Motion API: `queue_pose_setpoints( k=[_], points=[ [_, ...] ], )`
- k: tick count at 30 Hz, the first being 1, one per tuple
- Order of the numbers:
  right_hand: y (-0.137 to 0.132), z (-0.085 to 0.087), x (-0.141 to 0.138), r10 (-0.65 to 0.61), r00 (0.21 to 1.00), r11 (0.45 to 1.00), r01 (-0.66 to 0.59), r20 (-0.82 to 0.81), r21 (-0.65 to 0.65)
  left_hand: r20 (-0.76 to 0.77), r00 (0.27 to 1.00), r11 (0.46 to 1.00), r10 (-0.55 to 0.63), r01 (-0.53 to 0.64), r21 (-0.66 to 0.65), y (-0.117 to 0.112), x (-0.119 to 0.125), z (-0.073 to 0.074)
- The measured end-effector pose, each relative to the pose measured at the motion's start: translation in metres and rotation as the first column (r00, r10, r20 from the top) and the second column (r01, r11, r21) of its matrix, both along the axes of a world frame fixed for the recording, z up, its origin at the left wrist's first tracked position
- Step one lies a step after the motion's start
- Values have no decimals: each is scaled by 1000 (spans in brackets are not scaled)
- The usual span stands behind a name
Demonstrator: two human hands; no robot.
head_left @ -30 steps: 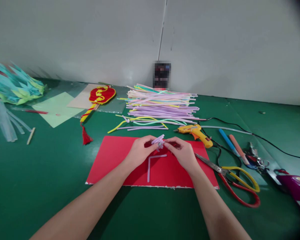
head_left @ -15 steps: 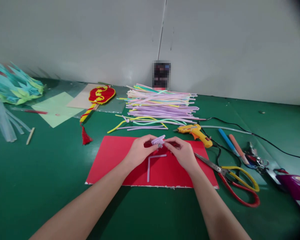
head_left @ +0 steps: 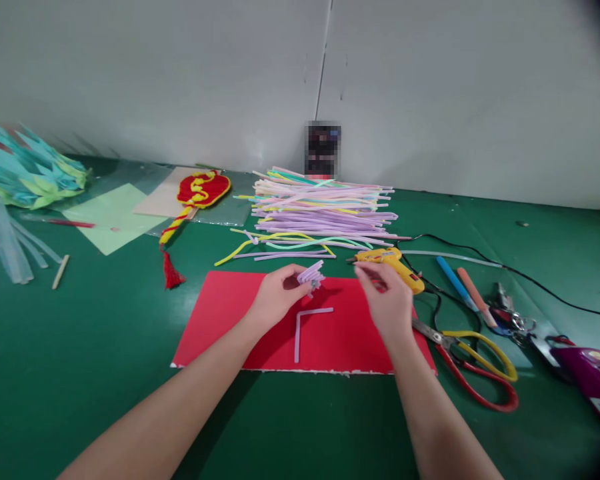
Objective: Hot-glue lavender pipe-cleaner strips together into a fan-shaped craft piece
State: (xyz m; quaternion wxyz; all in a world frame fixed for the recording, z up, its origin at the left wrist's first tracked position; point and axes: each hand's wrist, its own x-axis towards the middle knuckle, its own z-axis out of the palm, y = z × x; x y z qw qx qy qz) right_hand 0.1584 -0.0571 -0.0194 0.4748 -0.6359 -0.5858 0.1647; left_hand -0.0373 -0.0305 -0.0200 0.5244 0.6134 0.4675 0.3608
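My left hand (head_left: 276,297) pinches a small folded bundle of lilac pipe cleaner (head_left: 311,274) above the red card sheet (head_left: 215,320). My right hand (head_left: 387,300) has come off the bundle and hovers over the card's right part, fingers loosely spread and blurred, just short of the yellow glue gun (head_left: 390,261). An L-shaped lilac pipe cleaner piece (head_left: 304,325) lies on the red card between my two hands.
A pile of pastel pipe cleaners (head_left: 320,207) lies behind the card. Scissors with red and yellow handles (head_left: 473,363), two markers (head_left: 463,285), keys and a purple tool (head_left: 587,373) lie to the right. A red and yellow tasselled ornament (head_left: 195,197), glue sticks (head_left: 7,243) and paper shapes sit left.
My right hand let go of the lilac bundle and moved right, toward the glue gun. My left hand still holds the bundle, lifted slightly.
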Motion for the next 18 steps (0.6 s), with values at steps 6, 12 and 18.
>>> queue_pose_setpoints(
  k=[6, 12, 18],
  points=[
    [5, -7, 56, -477, 816, 879, 442, 326, 181, 112, 994, 1000, 11, -10, -17, 1, 1, -5],
    [6, -19, 70, -395, 763, 862, 501, 512, -80, 216, 976, 996, 8, 11, -86, 1, 2, -2],
    [8, -24, 65, -315, 768, 884, 451, 558, -121, 272, 962, 985, -11, 58, -165, 0, 0, 5]
  ],
)
